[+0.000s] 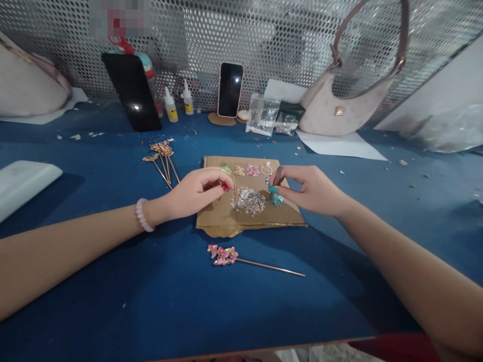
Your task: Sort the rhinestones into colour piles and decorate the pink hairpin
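Behind the cardboard sheet (pixel 221 219), head view: a phone (pixel 230 90) is propped upright; two bottles (pixel 171 109), a larger dark-screened device (pixel 132 93), clear packets (pixel 262 113) and a handbag (pixel 341 120) are ranged alongside. Gold hairpins (pixel 162 148) are bunched left of the sheet. Blue desk (pixel 151 301) is scattered with scraps and backed by a perforated panel (pixel 211 35). Silver gems (pixel 249 201) are heaped mid-sheet, teal gems (pixel 277 200) to their right. One pink-flowered hairpin (pixel 222 255) is laid flat in front. Left hand (pixel 196 191) is held over the sheet's left side, thumb and forefinger curled close; whether anything is pinched cannot be told. Right hand (pixel 315 191) is held beside the teal gems, a slim dark tool (pixel 278 176) pinched between the fingers.
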Available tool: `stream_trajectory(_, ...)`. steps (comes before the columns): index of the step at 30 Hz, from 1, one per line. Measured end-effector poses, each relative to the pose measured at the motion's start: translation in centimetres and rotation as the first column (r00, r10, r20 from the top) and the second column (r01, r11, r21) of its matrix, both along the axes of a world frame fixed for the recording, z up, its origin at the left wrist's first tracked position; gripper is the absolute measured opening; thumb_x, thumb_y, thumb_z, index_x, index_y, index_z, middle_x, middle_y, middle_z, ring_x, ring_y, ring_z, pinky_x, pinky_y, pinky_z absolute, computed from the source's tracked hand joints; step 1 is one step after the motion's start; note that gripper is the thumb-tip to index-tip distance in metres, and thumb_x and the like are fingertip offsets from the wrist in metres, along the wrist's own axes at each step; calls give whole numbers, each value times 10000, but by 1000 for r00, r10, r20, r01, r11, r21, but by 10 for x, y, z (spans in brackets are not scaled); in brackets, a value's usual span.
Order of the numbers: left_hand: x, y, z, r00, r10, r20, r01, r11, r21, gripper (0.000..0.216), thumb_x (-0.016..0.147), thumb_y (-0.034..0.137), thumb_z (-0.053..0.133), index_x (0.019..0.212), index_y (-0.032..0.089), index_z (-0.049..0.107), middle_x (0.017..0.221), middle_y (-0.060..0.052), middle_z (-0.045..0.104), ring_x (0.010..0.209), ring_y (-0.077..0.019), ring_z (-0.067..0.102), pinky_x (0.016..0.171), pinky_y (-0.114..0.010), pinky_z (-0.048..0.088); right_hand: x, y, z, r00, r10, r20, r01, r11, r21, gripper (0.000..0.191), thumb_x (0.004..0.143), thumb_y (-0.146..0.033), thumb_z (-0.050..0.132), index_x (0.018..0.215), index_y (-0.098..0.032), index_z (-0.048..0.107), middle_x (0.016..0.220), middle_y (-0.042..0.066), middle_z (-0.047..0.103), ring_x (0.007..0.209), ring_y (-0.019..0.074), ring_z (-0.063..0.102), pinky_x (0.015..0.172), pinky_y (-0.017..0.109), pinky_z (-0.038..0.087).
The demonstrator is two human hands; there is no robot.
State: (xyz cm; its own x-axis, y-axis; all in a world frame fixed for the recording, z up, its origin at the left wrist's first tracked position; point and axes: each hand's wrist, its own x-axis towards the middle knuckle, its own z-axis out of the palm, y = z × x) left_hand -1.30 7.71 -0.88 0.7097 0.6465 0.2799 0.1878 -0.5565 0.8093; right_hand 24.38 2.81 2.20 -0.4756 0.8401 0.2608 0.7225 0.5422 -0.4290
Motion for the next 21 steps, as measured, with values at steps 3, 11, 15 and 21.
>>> stream_trajectory(3, 0, 0, 0, 1000, 2, -1, -2, 1000, 4, 171, 785, 158, 447, 840, 145, 608, 853, -29, 593, 625, -86, 526, 529, -183, 455, 1, 0, 1, 1000, -2, 10, 1, 1000, 26, 76, 800, -206, 494, 763, -194, 559, 752, 31, 661, 696, 148, 616, 664, 301, 473)
stream_trajectory(11, 0, 0, -1, 1000, -4, 0, 4, 1000, -15, 177, 786, 164, 445, 850, 147, 609, 864, -26, 586, 618, -81, 520, 522, -175, 456, 0, 0, 1, 1000, 13, 20, -13, 999, 30, 80, 809, -212, 494, 766, -197, 559, 747, 29, 662, 688, 146, 616, 654, 297, 478)
stream_trajectory(15, -1, 0, -1, 1000, 7, -10, -7, 1000, -18, 178, 789, 161, 446, 852, 151, 612, 849, -22, 582, 615, -79, 508, 517, -167, 457, -1, 0, 0, 1000, -6, 7, 5, 999, 48, 79, 807, -209, 490, 764, -201, 556, 770, 33, 665, 713, 154, 626, 676, 312, 490)
stream_trajectory(21, -1, 0, 0, 1000, 0, -12, 0, 1000, -9, 181, 787, 148, 440, 849, 151, 610, 835, -18, 575, 614, -76, 507, 519, -161, 455, -5, 0, -5, 999, -1, -35, 4, 997, 78, 78, 805, -203, 490, 766, -197, 557, 800, 42, 677, 768, 171, 647, 701, 322, 507)
